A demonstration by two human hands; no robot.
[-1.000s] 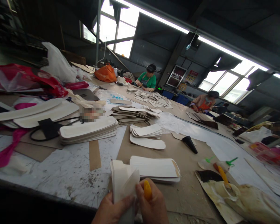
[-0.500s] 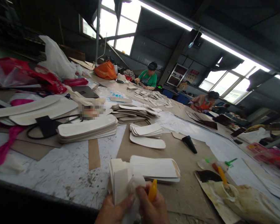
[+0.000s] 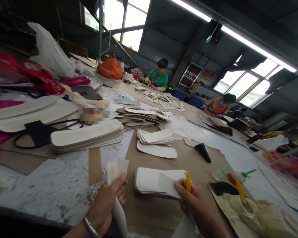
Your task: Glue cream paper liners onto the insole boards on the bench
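My left hand [image 3: 106,203] is closed around a bundle of white strips [image 3: 115,172], held upright near the table's front edge. My right hand [image 3: 192,201] pinches one white strip [image 3: 167,185] and also holds a small yellow tool [image 3: 188,181]. That strip reaches over a low stack of white insole-shaped pieces [image 3: 151,180] lying on brown cardboard [image 3: 188,158] straight ahead.
More insole stacks [image 3: 86,135] [image 3: 156,137] lie further back, with a black cone [image 3: 203,152] and glue-smeared paper holding a brush [image 3: 239,190] to the right. Red and white bags [image 3: 27,69] pile at the left. Other people [image 3: 160,77] [image 3: 220,105] work far down the table.
My hands have moved apart: the left stays with the bundle, the right has drawn one strip off it and carried it right, over the stack. The camera has tilted a little.
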